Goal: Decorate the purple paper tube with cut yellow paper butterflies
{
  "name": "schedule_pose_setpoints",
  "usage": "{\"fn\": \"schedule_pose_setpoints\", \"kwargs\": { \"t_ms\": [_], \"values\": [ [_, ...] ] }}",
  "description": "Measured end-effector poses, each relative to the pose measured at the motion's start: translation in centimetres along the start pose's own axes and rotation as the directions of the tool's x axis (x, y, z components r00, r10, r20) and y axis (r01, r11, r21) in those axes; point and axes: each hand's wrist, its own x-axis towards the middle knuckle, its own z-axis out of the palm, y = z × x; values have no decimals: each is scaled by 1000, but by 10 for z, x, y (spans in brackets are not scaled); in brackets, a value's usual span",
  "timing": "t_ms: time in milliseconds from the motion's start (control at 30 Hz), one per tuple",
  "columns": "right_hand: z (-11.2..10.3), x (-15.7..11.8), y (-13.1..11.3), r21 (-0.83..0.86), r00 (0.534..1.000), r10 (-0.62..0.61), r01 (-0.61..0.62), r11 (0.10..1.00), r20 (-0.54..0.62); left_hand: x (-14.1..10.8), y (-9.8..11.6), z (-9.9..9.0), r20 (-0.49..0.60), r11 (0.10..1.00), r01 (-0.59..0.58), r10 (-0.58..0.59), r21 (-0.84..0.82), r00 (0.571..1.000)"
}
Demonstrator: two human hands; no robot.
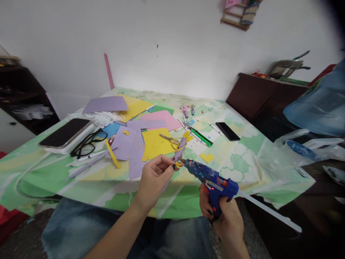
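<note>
Above the near edge of the desk (239, 187), the left hand (155, 176) pinches a small yellow piece (177, 164) between thumb and fingertips. The right hand (230, 217) is wrapped around the handle of a blue glue gun (201, 171), whose nozzle points at that piece; whether they touch is hard to tell. A long glue stick (272, 212) juts from the gun's back.

The cutting looks partly done: the yellow sheet (155, 144) near the desk's middle has an uneven outline, small yellow cut-outs (126, 132) lie on a purple sheet (121, 145) towards the left edge, and scissors (169, 139) rest on the yellow sheet. Gluing seems to be the step in hand, with the loose cut-outs perhaps left to attach; no finished article can be made out for certain.

A pale label (215, 186) on the gun carries print too small to read, beside a red light. No brand is legible, and the black phone (228, 131) nearer the right edge shows a dark screen.
</note>
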Motion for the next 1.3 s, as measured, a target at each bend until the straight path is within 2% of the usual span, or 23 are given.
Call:
{"fn": "schedule_pose_setpoints", "kwargs": {
  "t_ms": [167,600,833,1300],
  "values": [
    [1,3,-1,-5,1000,-14,14,1000,-6,0,-3,-2,36,999,33,-32,-26,999],
    [2,1,-3,-50,998,-43,41,998,-46,-2,-2,-1,12,999,19,-19,43,1000],
    [-1,0,-2,-44,1000,-21,20,999,-22,-3,-3,0,13,998,6,-7,65,1000],
    [-1,-1,-1,-69,998,-54,52,996,-35,-4,-2,0,15,997,8,-9,74,1000]
  ]
}}
